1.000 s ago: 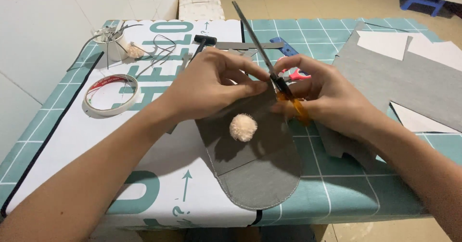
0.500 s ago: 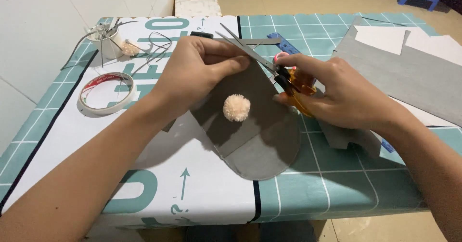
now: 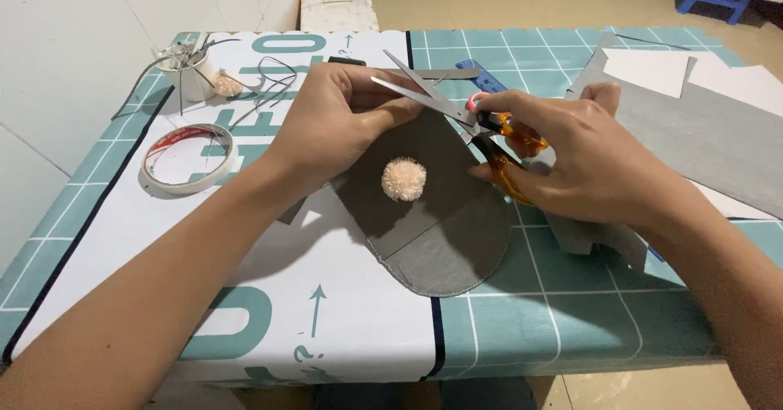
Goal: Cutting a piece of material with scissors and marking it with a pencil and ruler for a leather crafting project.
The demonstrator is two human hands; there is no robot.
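Observation:
My left hand (image 3: 341, 124) pinches the upper edge of a grey rounded cardboard piece (image 3: 436, 230) that lies on the table. A small peach pom-pom (image 3: 404, 178) is stuck on the middle of that piece. My right hand (image 3: 571, 161) grips orange-handled scissors (image 3: 489, 128); their blades are spread and point up and left over the grey piece's top edge, close to my left fingers.
A roll of tape (image 3: 188, 159) lies at the left, with a small white cup (image 3: 194, 71) holding thin strips behind it. Grey and white card sheets (image 3: 710, 124) cover the right of the teal grid mat (image 3: 563, 312). A white box (image 3: 338, 8) sits beyond the table.
The scissor blades have swung further left and opened over the top edge of the grey piece. Both hands and the piece sit slightly higher in view.

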